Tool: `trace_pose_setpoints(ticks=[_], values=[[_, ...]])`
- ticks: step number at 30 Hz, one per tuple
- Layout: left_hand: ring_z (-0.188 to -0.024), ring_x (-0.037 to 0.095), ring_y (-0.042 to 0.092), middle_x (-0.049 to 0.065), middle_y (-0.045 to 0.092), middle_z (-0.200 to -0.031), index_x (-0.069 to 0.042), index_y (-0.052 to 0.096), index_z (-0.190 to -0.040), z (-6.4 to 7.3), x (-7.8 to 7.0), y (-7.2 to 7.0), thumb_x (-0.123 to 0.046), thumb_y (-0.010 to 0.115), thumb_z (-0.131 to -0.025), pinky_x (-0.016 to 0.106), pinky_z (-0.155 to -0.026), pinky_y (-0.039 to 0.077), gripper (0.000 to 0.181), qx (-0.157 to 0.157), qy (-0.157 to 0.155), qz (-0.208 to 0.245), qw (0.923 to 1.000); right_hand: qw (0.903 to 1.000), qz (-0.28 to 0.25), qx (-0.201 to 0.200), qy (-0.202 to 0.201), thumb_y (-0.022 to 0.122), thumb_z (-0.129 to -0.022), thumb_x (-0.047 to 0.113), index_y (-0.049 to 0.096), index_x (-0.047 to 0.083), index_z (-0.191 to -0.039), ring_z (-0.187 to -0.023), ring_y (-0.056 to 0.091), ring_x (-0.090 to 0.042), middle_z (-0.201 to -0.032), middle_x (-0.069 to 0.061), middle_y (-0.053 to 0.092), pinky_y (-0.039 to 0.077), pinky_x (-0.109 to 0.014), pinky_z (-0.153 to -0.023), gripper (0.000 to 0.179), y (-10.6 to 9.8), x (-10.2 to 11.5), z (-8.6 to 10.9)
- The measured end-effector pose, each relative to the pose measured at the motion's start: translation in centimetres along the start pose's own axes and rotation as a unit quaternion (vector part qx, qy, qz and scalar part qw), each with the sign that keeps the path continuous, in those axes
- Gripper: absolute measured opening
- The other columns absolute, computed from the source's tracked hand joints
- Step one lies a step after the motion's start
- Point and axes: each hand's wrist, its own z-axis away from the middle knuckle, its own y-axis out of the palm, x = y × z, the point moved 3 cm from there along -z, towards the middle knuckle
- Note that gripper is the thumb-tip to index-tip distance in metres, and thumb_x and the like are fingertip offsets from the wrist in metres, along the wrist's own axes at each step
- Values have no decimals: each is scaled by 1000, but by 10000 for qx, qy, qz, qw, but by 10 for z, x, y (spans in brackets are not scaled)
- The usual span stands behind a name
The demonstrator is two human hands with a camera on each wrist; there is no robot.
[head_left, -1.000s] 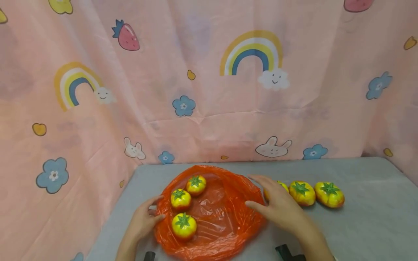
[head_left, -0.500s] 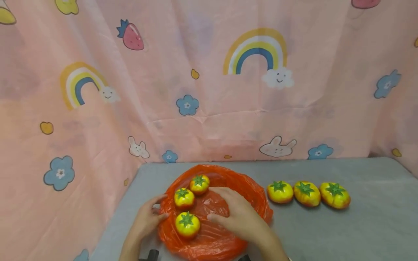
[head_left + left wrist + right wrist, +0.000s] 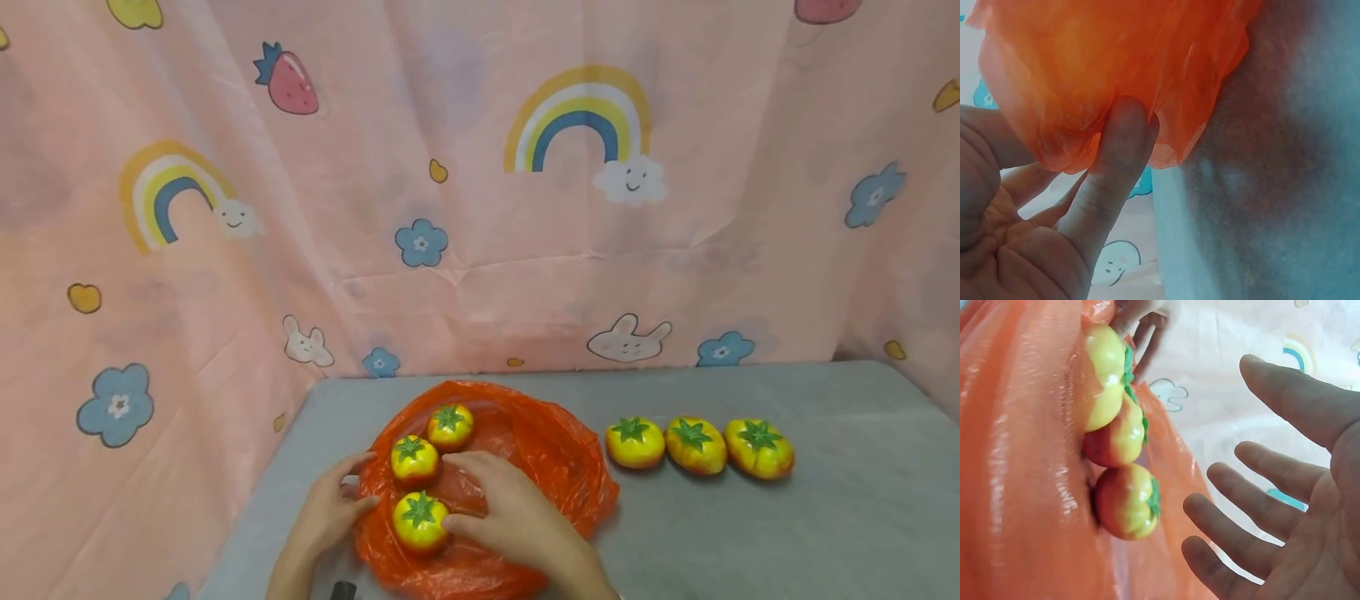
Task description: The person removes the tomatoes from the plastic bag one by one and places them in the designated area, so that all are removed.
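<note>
An orange-red plastic bag (image 3: 517, 425) lies spread on the table, its rim bunched up. On its left part sit three glossy yellow-and-red toy tomatoes with green star-shaped tops: a back one (image 3: 451, 427), a middle one (image 3: 414, 461) and a front one (image 3: 420, 522). My left hand (image 3: 327, 511) touches the bag's left rim, thumb and fingers apart; in the left wrist view its thumb (image 3: 1110, 162) lies against the plastic. Over the bag, my right hand (image 3: 517, 512) reaches toward the middle and front tomatoes with spread fingers; the right wrist view shows its palm bare.
Three similar toy tomatoes stand in a row right of the bag: a left one (image 3: 635, 442), a middle one (image 3: 696, 446) and a right one (image 3: 759, 449). The grey table (image 3: 847, 517) meets a pink patterned curtain (image 3: 480, 300). A dark object (image 3: 343, 591) shows at the bottom edge.
My right hand has moved left from the bag's right rim across to the tomatoes on the bag. The left hand stays at the left rim. The tomatoes have not moved.
</note>
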Motion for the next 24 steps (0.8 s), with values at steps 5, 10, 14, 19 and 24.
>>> trace_pose_setpoints(ticks=[5,10,14,19,24], values=[[-90,19,66,19,59,-130,-10,56,-139,1,1,1,0,73,-85,36,-71,62,57,38,-75,22,10000,9978,535,-65,-397,75,-86,44,51,31,-143,-140,45,-27,-151,4,49,39,-61,-114,63,-5,7,-11],[-89,18,66,20,58,-131,-11,56,-139,0,1,2,1,73,-85,35,-69,62,58,68,-146,83,9998,9921,930,-255,-799,74,-88,41,53,25,-142,-141,45,-25,-148,4,52,39,-54,-116,60,-15,12,-25],[-89,18,66,20,58,-132,-11,56,-139,-1,2,2,1,73,-85,35,-69,62,58,73,-195,74,9998,9921,870,-268,-861,73,-89,39,55,25,-140,-139,48,-21,-146,5,54,41,-50,-115,56,-15,11,-37],[-90,19,67,20,58,-131,-10,56,-139,-1,2,2,1,73,-85,35,-69,62,58,69,-132,64,9999,9935,781,-89,-820,75,-88,37,58,23,-138,-132,54,-18,-140,6,59,47,-47,-111,54,-2,1,-50],[-91,20,68,20,59,-130,-10,56,-139,-1,1,1,1,74,-84,36,-70,62,58,55,-115,108,9999,9936,807,69,-788,76,-86,41,60,26,-135,-131,54,-16,-139,8,59,46,-47,-111,53,13,-8,-53]])
